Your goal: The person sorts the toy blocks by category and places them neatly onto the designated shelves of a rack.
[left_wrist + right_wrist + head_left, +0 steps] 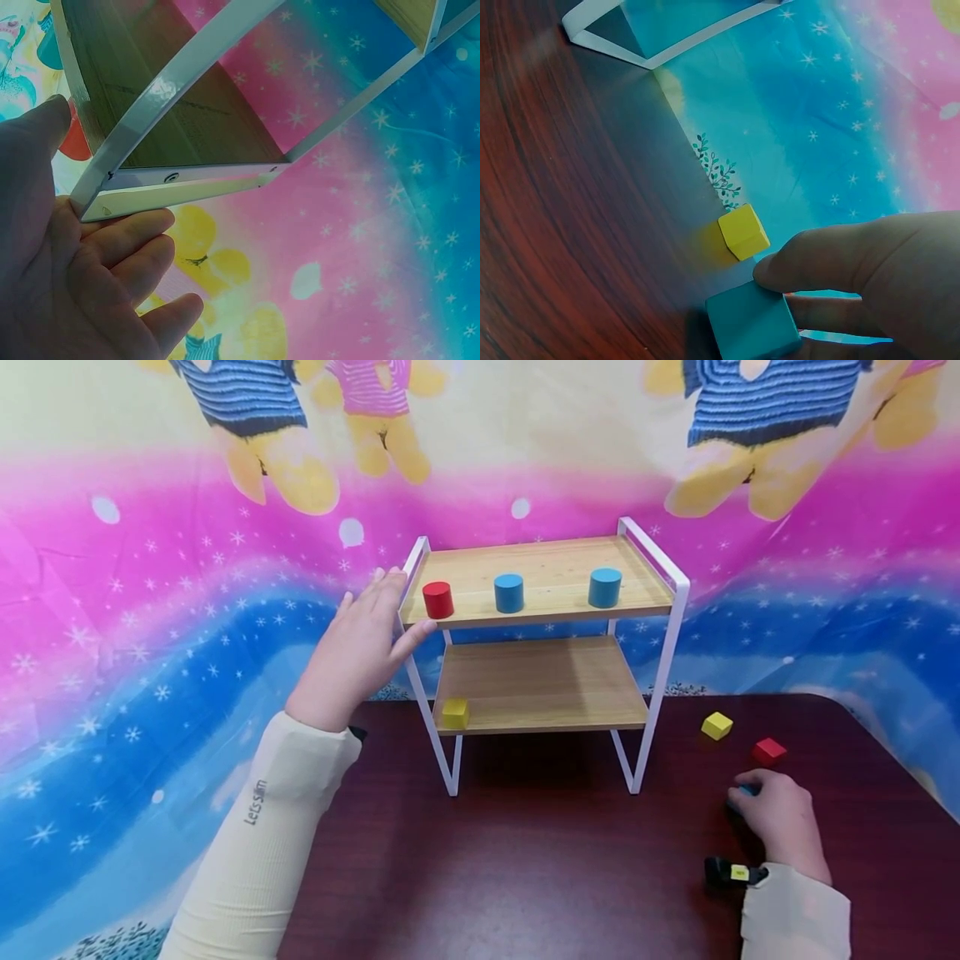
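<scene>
My right hand [780, 817] pinches a blue block [751, 321] low over the dark table, its thumb on a top edge in the right wrist view. Just beyond lie a red block [769, 752] and a yellow block [717, 726]. My left hand [356, 639] rests against the upper left corner of a two-tier shelf [543, 560], fingers extended and thumb by the front edge. Near that thumb stands a red cylinder [438, 600] on the top tier, in line with two blue cylinders [509, 593]. A yellow cube [454, 713] sits at the lower tier's left front corner.
White metal legs [660, 672] carry the shelf on the dark red table [525, 868]. Behind it hangs a colourful cloth [225, 543] with bears and snowflakes. The table's right edge runs beyond the loose blocks.
</scene>
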### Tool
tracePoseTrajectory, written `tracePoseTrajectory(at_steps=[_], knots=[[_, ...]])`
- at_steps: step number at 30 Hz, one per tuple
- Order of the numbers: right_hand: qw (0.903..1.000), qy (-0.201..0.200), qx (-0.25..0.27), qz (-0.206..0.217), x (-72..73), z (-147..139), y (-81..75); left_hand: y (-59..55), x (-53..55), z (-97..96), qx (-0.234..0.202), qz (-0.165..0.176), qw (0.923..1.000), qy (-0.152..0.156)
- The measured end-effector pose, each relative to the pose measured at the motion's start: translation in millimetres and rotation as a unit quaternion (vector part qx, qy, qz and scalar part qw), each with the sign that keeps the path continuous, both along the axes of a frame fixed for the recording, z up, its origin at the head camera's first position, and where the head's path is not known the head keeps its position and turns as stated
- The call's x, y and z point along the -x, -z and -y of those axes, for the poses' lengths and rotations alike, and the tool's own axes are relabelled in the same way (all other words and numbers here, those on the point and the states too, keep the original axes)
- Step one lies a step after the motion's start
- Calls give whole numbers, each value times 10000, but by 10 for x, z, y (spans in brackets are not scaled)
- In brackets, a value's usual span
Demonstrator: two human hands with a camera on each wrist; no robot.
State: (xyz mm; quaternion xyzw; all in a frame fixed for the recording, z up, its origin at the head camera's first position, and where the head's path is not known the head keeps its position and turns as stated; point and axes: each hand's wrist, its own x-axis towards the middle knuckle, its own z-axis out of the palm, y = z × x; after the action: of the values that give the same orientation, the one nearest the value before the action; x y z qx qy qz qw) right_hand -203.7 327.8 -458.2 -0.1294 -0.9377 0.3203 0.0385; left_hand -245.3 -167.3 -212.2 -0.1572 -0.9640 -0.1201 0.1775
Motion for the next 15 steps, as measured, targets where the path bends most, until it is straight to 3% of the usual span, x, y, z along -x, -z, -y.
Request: tracePoseTrajectory(at_steps=[15], knots=[[10000,-81,-4,-17,-12,11,-44,4,9,-5,23,14,10000,-30]])
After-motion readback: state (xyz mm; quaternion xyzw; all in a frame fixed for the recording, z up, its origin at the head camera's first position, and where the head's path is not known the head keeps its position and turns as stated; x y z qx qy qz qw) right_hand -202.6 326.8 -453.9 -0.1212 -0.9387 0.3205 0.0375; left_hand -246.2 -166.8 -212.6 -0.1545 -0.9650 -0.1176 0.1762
